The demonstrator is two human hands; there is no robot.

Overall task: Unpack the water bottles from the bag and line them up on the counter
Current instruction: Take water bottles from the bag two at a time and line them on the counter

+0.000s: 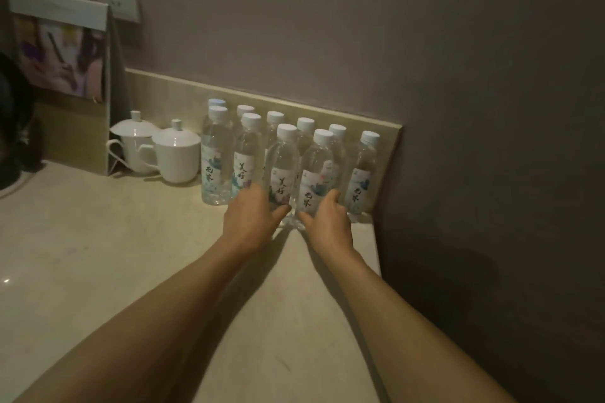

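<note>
Two water bottles are set down at the front of a cluster on a beige stone counter (98,255), against a low backsplash in a dim corner. The left hand (252,216) is wrapped around the lower body of the third front-row bottle (283,167); the right hand (327,222) is curled around the base of the fourth front-row bottle (316,173). Both bottles appear to rest upright on the surface, touching or nearly touching each other.

Ten white-capped bottles are counted in all: a back row (274,118) along the backsplash, a front row of four just before it, and one bottle (361,173) at the right end. No bag is visible.

The lining-up step is judged to be nearly complete. What is called for next, it seems, is a gentle release of both grips without the close-packed neighbours being knocked, the front row being squared if needed.

Two lidded white cups (170,150) and a standing card (62,42) are seen to the left.
</note>
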